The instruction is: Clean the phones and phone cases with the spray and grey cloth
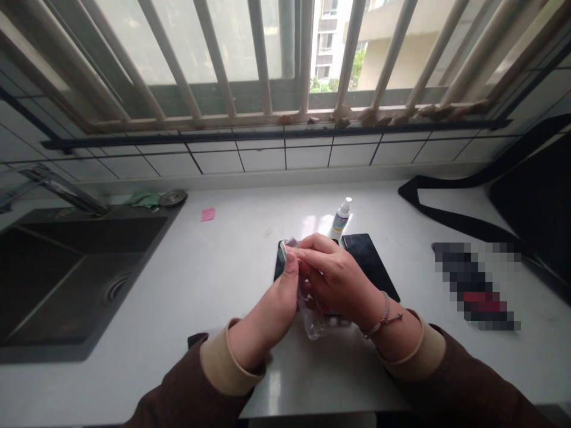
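Brown sleeves with tan cuffs frame my view. My left hand point(267, 321) and right hand point(336, 276) pinch a clear plastic film point(310, 315) together above a dark phone point(280, 261) on the bench point(214, 279). Spray bottle point(341, 219) label unreadable. Second phone point(370, 264) alongside; one object is pixelated.

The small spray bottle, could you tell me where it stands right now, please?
In the head view the small spray bottle stands upright on the white counter, just beyond the right hand and beside the dark phone.
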Tool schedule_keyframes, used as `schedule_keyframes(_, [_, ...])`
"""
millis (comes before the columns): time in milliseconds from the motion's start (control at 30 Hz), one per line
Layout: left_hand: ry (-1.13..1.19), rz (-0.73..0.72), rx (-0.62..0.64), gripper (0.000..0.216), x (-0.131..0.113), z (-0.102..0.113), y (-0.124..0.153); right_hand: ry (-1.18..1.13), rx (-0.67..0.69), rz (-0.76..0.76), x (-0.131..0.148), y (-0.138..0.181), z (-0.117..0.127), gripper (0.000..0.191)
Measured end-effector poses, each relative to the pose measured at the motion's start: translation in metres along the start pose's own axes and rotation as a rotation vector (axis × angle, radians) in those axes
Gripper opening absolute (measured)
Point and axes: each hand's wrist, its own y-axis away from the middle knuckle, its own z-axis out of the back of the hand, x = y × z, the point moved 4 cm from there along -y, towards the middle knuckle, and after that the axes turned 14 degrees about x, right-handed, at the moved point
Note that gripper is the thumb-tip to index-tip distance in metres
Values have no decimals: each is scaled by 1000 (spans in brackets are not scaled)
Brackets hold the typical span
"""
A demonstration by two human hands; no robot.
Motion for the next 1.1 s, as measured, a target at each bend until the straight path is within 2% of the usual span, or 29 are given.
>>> schedule_keyframes(100, [-50, 51, 52, 54, -4, -9, -3, -7, 27, 37, 3, -1, -1, 25])
schedule_keyframes(200, [-65, 18, 34, 63, -14, -18, -5, -29, 51, 91, 8, -2, -1, 24])
schedule_keyframes(367, [-29, -34, -140, 68, -30, -27, -4, -94, 108, 164, 13, -2, 2, 28])
schedule_keyframes(467, [-26, -3, -205, 71, -34, -29, -2, -143, 154, 166, 14, -2, 3, 29])
schedule_keyframes(567, [-13, 37, -193, 76, -35, -29, -1, -193, 173, 171, 15, -1, 3, 28])
schedule_keyframes(833, [65, 31, -102, 73, -40, -31, -3, -328, 243, 176, 19, -2, 5, 19])
schedule_keyframes(1100, [11, 36, -132, 65, -38, -26, -7, -341, 285, 178, 22, -4, 5, 18])
